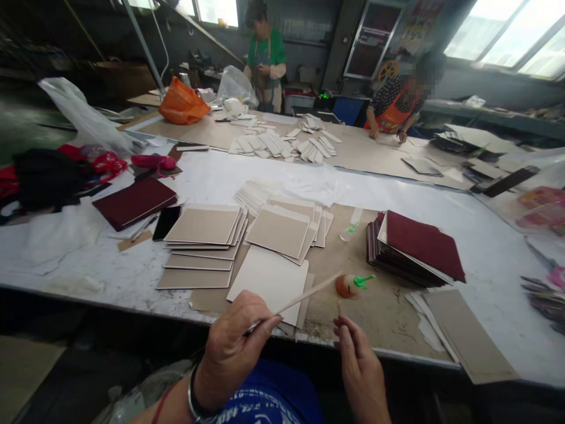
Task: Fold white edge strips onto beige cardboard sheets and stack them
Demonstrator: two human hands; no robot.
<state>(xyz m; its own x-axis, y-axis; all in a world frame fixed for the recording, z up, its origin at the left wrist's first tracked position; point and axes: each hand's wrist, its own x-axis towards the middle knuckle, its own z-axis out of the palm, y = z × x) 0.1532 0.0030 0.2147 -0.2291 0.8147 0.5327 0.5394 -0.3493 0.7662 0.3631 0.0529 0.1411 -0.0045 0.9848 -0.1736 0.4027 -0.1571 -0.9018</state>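
Observation:
My left hand (241,333) pinches one end of a thin, pale strip (311,292), seen nearly edge-on, which slants up to the right. Below its near part lies a white-faced board (269,282) on the table. My right hand (359,356) is at the table's front edge, thumb and fingers pressed together; a tiny narrow tip shows above them, too small to name. Just beyond the strip's far end sits a round brown bottle (347,287) with a green nozzle. Beige boards with pale edges (279,229) are stacked behind the white-faced one, and more beige boards (203,225) overlap at the left.
A pile of dark red covers (421,244) stands at the right, with loose grey-beige boards (468,330) overhanging the front edge. A small clear bottle (348,234) stands behind. At left lie a dark red folder (135,202) and a black phone (166,224). Two people work across the table.

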